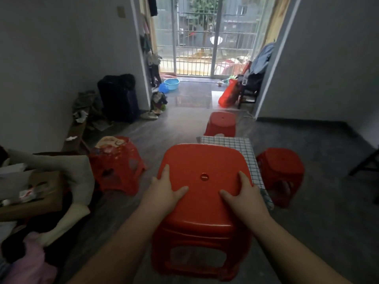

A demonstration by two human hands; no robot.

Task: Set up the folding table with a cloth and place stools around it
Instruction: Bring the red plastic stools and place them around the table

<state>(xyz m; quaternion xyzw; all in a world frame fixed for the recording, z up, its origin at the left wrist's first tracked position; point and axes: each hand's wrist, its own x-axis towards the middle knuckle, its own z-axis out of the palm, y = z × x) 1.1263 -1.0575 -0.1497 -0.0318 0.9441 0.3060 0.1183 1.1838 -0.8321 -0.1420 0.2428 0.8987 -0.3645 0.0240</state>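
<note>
Near stool [205,160]: before the surface [235,145], held by left hand [164,188] and right hand [245,194]
Far stool [221,124]: behind the surface
Right stool [281,167]: beside it, right
Left stool [117,165]: apart, left

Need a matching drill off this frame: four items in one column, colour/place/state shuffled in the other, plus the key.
Things:
1 nearest stool
2 cloth
3 basin
4 left stool

Descriptions:
A blue, on the floor by the balcony door
B worn picture on its seat
C gripped by left hand and right hand
D white with a dark grid

Pairs: 1-C, 2-D, 3-A, 4-B
</note>
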